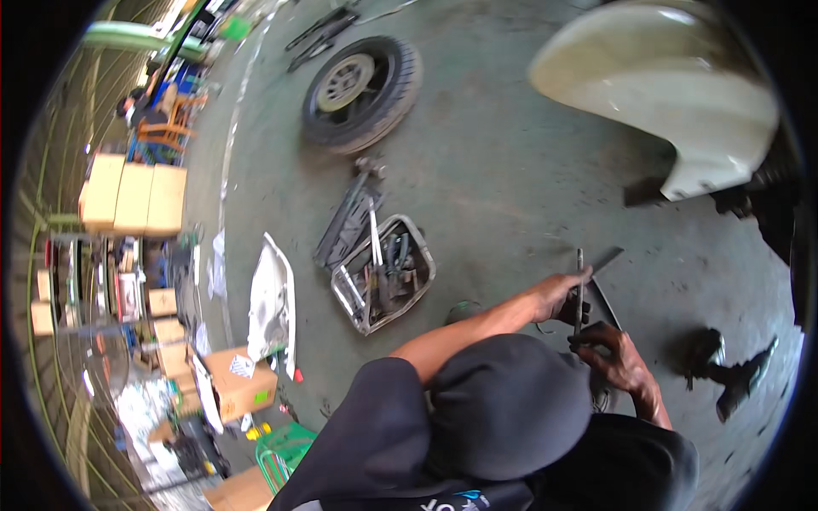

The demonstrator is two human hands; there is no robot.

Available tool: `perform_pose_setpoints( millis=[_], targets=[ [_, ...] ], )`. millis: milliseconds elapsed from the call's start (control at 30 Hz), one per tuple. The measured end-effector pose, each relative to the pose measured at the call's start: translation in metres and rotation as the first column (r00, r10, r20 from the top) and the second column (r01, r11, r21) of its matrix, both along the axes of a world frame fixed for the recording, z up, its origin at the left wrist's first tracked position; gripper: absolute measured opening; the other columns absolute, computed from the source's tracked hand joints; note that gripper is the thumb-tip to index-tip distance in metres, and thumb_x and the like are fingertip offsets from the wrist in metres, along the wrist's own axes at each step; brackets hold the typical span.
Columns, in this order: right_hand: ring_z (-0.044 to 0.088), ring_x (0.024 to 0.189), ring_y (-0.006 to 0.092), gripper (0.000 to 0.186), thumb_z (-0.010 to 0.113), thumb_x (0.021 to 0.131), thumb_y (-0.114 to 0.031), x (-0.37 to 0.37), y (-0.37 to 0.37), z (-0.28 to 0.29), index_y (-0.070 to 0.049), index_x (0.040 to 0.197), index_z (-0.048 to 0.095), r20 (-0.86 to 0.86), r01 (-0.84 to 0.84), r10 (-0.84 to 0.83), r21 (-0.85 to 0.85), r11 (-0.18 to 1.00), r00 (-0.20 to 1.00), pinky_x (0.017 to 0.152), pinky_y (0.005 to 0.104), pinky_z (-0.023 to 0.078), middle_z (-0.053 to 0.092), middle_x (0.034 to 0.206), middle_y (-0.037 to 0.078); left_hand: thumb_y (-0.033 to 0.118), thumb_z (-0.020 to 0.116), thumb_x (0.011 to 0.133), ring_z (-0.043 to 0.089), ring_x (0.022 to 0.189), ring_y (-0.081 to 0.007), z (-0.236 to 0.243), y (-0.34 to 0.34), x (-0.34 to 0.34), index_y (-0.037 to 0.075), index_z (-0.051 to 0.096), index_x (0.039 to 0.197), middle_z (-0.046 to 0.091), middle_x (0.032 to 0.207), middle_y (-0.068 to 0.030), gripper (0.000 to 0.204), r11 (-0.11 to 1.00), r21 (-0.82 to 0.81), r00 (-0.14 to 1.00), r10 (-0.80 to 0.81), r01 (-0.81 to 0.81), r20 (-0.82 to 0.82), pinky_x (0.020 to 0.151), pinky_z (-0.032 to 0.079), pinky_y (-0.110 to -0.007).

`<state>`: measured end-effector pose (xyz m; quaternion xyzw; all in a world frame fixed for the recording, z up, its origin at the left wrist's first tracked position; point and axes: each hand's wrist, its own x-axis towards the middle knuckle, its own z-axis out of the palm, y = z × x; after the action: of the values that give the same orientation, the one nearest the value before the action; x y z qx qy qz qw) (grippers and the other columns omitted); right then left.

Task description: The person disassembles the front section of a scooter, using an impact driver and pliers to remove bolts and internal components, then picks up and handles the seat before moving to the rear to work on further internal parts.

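Over the floor at right of centre, my left hand (558, 298) is closed around the middle of a thin metal rod (580, 289) that points away from me. My right hand (615, 353) pinches the rod's near end with curled fingers. Just right of the rod a slim dark bar (607, 302) slants down toward my right hand, and a flat grey strip (607, 261) lies at its far end. I cannot tell whether these two are joined to the rod. Below my hands, a dark rounded cloth shape (511, 404) hides what lies under it.
Left of my hands stands an open metal-rimmed tray (429, 260) of hand tools. A wheel with tyre (396, 94) lies farther off. A pale vehicle fender (656, 85) is at far right, above dark metal parts (737, 375). A white panel (271, 298) and cardboard boxes (243, 383) are at left.
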<state>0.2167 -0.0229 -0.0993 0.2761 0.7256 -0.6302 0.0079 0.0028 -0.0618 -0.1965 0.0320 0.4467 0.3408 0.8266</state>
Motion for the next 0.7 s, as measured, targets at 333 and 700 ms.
perform_pose_setpoints(
  millis=[333,700],
  targets=[
    [0.066,0.111,0.0271,0.042,0.063,0.092,-0.004,0.041,0.032,0.005,-0.002,0.134,0.060,0.303,0.248,-0.313,0.235,0.940,0.900,0.096,0.0379,0.051,0.069,0.120,0.016,0.036,0.069,0.095,0.053,0.057,-0.0079,0.018,-0.086,-0.135,0.010,0.058,0.095,0.055,0.073,0.0014,0.028,0.856,0.304,0.583,0.509,-0.417,-0.634,0.050,0.044,-0.024],
    [0.043,0.138,0.0377,0.042,0.058,0.101,-0.016,0.280,0.183,-0.010,-0.004,0.141,0.053,0.622,-0.236,-0.488,0.733,0.638,0.613,0.116,0.0487,0.034,0.052,0.145,0.019,0.032,0.068,0.092,0.068,0.092,-0.0467,-0.011,-0.257,-0.316,-0.011,0.063,0.113,0.069,0.096,-0.0330,0.048,0.927,-0.078,-0.331,-0.208,-0.366,-0.920,0.087,0.051,-0.052]
  ],
)
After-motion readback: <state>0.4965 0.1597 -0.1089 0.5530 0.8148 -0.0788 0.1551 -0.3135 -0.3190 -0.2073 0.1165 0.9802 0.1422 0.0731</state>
